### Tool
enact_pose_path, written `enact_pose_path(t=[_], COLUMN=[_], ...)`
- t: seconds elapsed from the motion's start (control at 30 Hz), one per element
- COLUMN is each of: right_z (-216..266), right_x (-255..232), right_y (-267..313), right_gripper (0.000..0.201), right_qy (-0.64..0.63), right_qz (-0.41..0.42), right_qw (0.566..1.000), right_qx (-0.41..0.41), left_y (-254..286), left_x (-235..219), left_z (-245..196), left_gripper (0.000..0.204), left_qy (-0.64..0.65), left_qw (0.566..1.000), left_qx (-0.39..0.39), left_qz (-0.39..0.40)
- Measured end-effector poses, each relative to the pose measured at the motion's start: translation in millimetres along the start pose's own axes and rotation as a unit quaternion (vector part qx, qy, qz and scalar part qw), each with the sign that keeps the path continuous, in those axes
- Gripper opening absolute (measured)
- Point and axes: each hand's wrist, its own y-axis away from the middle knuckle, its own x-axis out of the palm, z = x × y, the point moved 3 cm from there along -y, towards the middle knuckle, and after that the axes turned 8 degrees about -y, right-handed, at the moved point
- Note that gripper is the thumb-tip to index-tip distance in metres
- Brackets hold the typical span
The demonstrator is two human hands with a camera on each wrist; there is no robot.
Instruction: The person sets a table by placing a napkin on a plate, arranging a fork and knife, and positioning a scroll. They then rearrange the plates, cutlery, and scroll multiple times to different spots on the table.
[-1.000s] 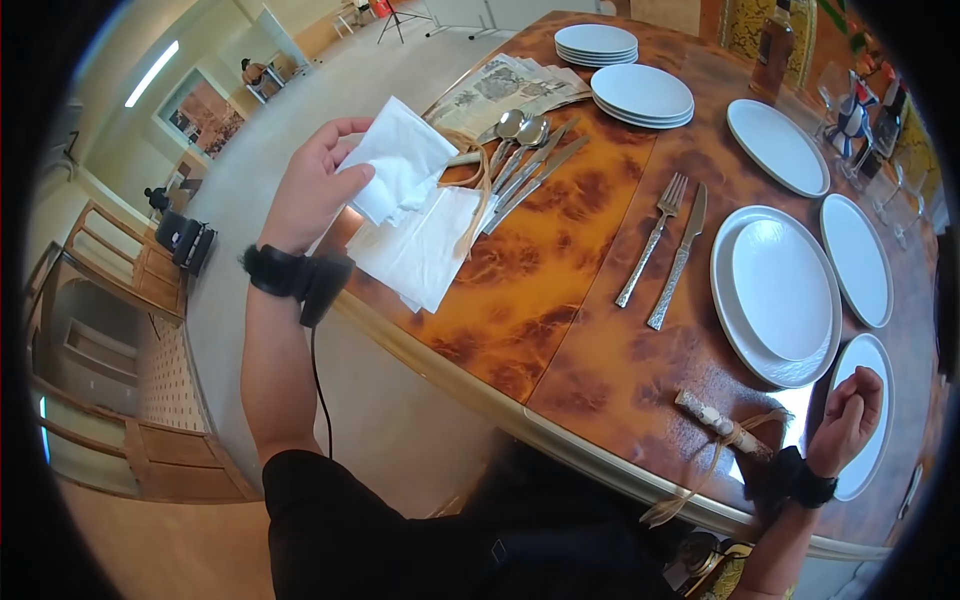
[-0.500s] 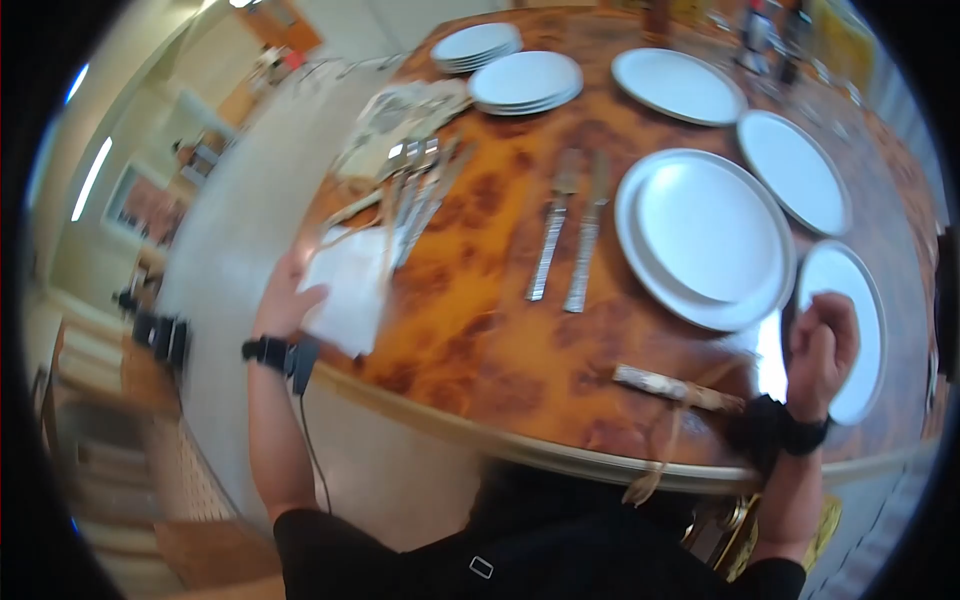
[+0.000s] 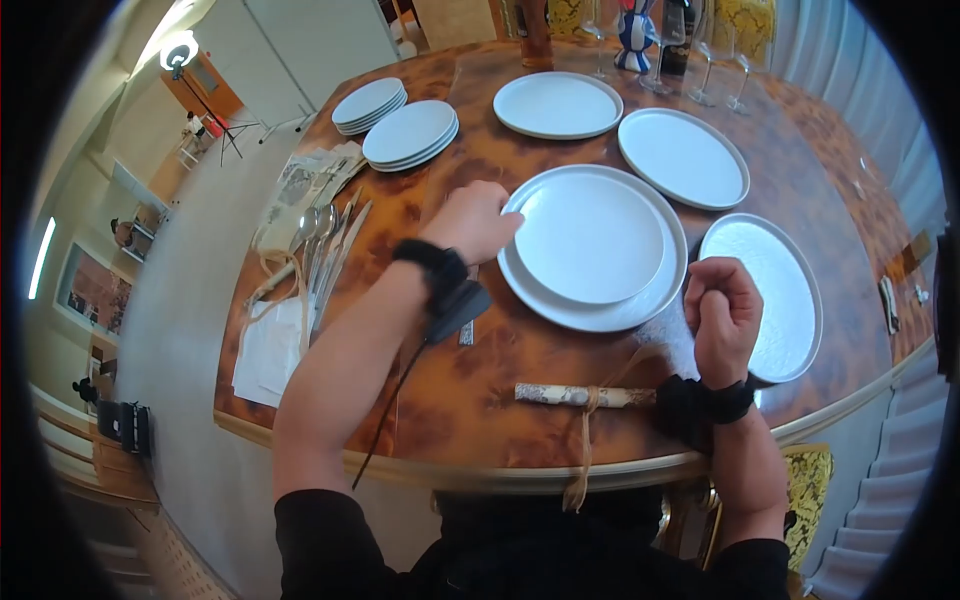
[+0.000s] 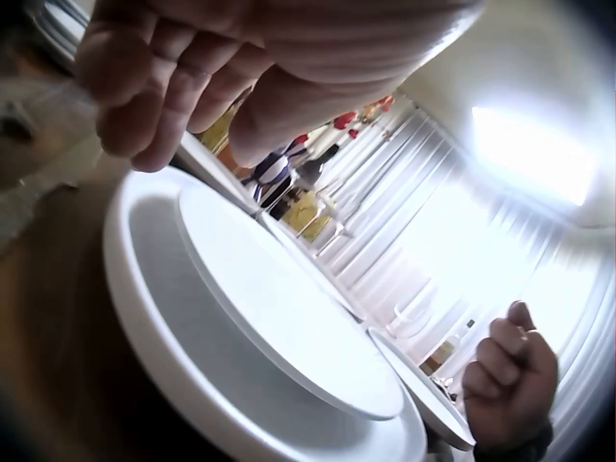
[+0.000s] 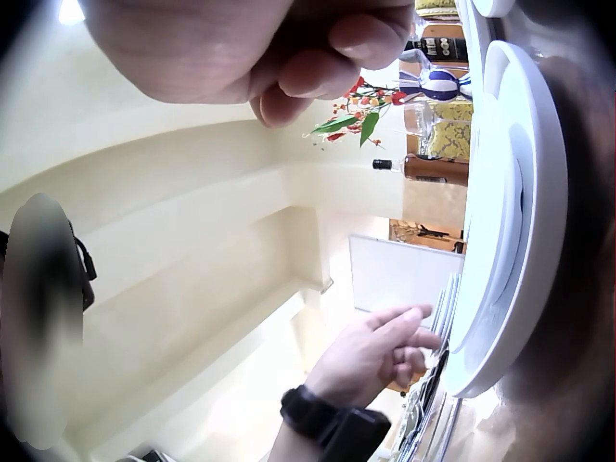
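Observation:
My left hand [image 3: 468, 222] hovers at the left edge of two stacked white plates, its fingers loosely bent around nothing in the left wrist view. The smaller plate [image 3: 590, 235] lies on the larger plate [image 3: 600, 319]. Under my left hand and wrist the fork and knife are mostly hidden; one patterned handle end [image 3: 467, 333] peeks out. My right hand [image 3: 722, 315] is curled into a fist near the stack's right side, in front of another plate [image 3: 775, 290], with nothing visible in it. White paper napkins [image 3: 265, 350] lie at the table's left.
A patterned roll [image 3: 540, 394] tied with raffia lies near the front edge. Spoons and knives [image 3: 330, 250] lie beside folded printed papers [image 3: 310, 180]. Plate stacks [image 3: 410, 132] stand farther back. Wine glasses [image 3: 703, 70] and a bottle [image 3: 533, 35] stand at the far side.
The left hand let go of a white napkin onto the other napkins, then moved right to the stacked plates. The right hand stays curled. The head view has turned to the right.

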Motion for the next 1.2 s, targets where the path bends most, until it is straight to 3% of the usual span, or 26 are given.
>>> enact_pose_path(t=[0.07,0.23,0.37,0.47,0.53,0.67,0.73,0.83,0.93,1.03,1.2], right_z=[3,13,18,19,20,21,19,20,20,20,20], right_x=[1,1,1,1,-1,-2,-1,1,1,1,3], right_y=[0,3,5,7,6,5,5,6,6,6,5], right_gripper=[0.028,0.030,0.030,0.029,0.030,0.029,0.029,0.029,0.030,0.029,0.029], right_qy=[0.004,0.015,0.032,0.031,0.038,0.053,0.068,0.072,0.069,0.066,0.067], right_qz=[-0.005,-0.002,0.010,0.017,0.016,0.015,0.020,0.024,0.029,0.033,0.040], right_qw=[1.000,0.999,0.998,0.997,0.997,0.996,0.995,0.996,0.996,0.997,0.996], right_qx=[-0.003,-0.032,-0.052,-0.065,-0.068,-0.067,-0.069,-0.056,-0.043,-0.035,-0.048], left_y=[-18,-40,-52,-45,-47,-62,-78,-92,-96,-98,-102], left_x=[10,19,32,17,5,-34,-48,-57,-57,-51,-45], left_z=[-10,-10,5,0,17,76,121,181,212,232,244], left_gripper=[0.030,0.024,0.020,0.022,0.018,0.013,0.012,0.014,0.015,0.016,0.021], left_qy=[-0.045,0.025,0.159,0.361,0.415,0.512,0.585,0.544,0.488,0.514,0.525], left_qw=[0.999,0.993,0.960,0.892,0.875,0.855,0.799,0.812,0.830,0.796,0.782], left_qx=[-0.005,-0.067,-0.079,-0.073,-0.056,-0.075,-0.119,-0.157,-0.204,-0.238,-0.224], left_qz=[0.001,0.097,0.218,0.263,0.243,-0.009,-0.071,-0.143,-0.177,-0.213,-0.250])
